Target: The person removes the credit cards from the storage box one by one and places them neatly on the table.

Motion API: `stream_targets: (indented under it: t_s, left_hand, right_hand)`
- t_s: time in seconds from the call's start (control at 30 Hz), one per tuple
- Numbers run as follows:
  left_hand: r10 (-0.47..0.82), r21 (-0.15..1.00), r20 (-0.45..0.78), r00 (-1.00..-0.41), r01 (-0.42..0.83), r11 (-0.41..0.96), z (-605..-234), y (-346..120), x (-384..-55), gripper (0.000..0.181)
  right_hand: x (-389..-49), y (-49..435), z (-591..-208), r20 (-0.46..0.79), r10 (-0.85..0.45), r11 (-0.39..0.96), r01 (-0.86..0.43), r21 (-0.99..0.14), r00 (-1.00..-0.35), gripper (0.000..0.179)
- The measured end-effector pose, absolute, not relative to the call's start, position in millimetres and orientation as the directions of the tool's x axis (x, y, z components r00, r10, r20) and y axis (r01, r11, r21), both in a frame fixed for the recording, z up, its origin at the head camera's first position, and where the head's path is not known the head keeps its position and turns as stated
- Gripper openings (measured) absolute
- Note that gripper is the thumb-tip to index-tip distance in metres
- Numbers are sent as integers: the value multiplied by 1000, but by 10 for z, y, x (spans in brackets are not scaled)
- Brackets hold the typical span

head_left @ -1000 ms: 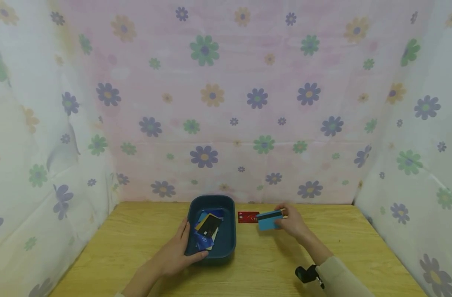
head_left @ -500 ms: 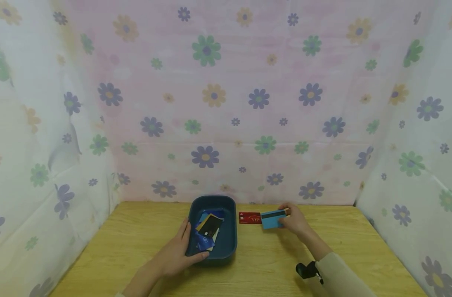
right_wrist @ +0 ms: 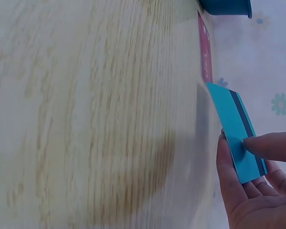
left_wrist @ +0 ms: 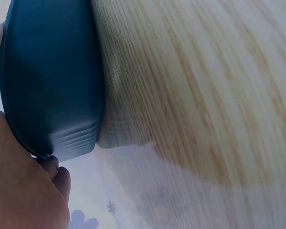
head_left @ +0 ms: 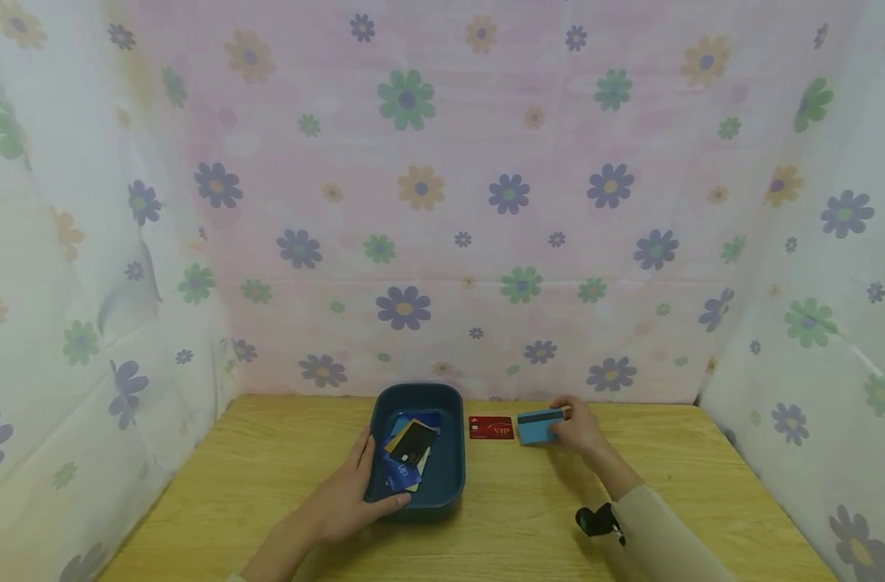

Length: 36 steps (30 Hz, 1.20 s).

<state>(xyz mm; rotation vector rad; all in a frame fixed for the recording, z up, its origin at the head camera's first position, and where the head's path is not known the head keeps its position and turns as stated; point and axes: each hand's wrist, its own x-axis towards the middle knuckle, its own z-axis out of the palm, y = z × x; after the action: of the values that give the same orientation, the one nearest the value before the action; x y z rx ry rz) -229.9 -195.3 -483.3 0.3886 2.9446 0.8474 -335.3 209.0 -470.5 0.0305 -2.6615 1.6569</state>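
Observation:
My right hand pinches a light-blue plastic card with a dark magnetic stripe, thumb on the striped face and fingers behind. Just left of it, a red VIP card lies flat on the wooden table. My left hand grips the left side of a dark blue plastic bin, thumb at the front rim. Inside the bin is a loose pile of cards, a black card on top, a blue card below it and other edges showing. The left wrist view shows fingers curled at the bin's rim.
The wooden table ends at a flower-printed cloth at the back, and more cloth hangs on both sides. A black device is at the right wrist, by the sleeve.
My right hand has drawn the light-blue card a little to the right, so the red VIP card, partly covered before, now shows whole. The left hand stays on the bin.

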Motion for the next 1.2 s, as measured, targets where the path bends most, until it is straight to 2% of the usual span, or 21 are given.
stream_targets:
  t_s: [0.33, 0.67, 1.2]
  left_hand:
    - [251, 530, 16, -968, 221, 819, -4849, -1961, -2287, 124]
    - [237, 540, -7, -972, 196, 818, -4849, -1937, -2283, 125]
    - [249, 532, -4, -969, 208, 821, -4799, -1930, -2276, 122]
  right_hand:
    - [-3427, 2075, -4808, 38, 18, 486, -24, -873, -999, 42]
    - [-3451, 2053, -4869, 122, 0, 661, -92, -745, -993, 38]
    - [-3514, 2040, -4874, 86, -42, 689, -92, -719, -995, 46]
